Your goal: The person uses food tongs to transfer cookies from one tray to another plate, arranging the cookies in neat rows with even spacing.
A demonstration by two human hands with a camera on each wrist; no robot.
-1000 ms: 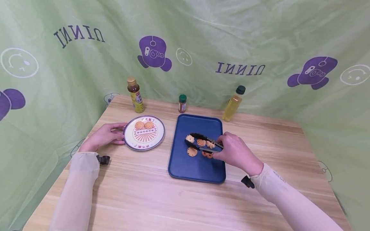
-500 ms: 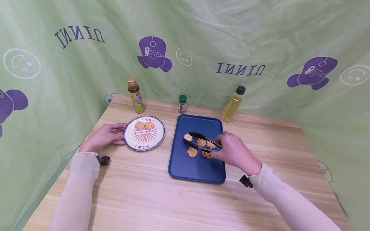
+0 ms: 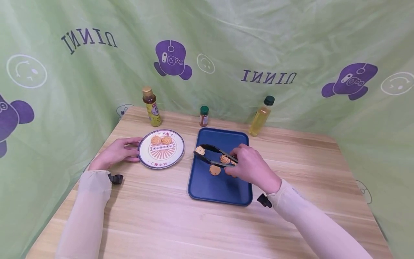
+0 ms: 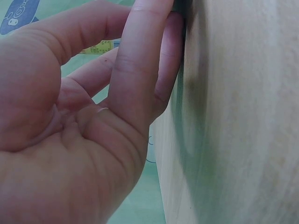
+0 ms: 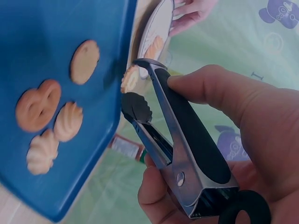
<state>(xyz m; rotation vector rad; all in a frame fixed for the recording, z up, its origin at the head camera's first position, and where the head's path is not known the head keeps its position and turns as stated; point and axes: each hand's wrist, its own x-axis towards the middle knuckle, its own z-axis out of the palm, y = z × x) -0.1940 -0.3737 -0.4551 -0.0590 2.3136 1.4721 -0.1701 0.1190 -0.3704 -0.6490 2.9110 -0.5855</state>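
In the head view my right hand [image 3: 255,163] grips black-and-silver kitchen tongs [image 5: 191,126]. A pale, ruffled-edge cookie [image 3: 200,150] sits between the tong tips, over the left edge of the blue tray [image 3: 210,190]. On that tray lie a round cookie [image 5: 85,61], a pretzel-shaped cookie [image 5: 38,105] and two piped swirl cookies [image 5: 68,121], partly hidden by the hand from above. My left hand [image 3: 118,153] has its fingers spread against the left rim of a white plate [image 3: 161,162]. Two swirl cookies [image 3: 161,140] rest side by side on the plate's far half.
Behind the plate stands a yellow-labelled bottle [image 3: 152,109]. A small green-capped spice jar [image 3: 203,117] is behind the tray, with an oil bottle [image 3: 260,117] farther right. A green printed curtain [image 3: 220,93] hangs behind the wooden table [image 3: 181,223].
My right hand has moved left with the tongs, carrying the ruffled cookie from among the others to the tray's left edge. The left hand and plate have stayed in place.
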